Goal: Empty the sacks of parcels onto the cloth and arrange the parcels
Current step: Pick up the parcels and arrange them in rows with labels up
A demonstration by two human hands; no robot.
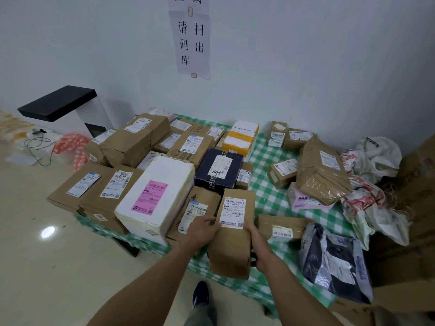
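While left hand (200,228) grips, right hand (260,247) flanks parcel (231,252).

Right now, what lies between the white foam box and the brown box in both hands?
In the head view, a brown carton with a white label lies there; the left hand, gripping the held box, partly covers it.

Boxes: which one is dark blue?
The dark blue box in the middle of the cloth, a number handwritten on its label; the others are brown, white or yellow.
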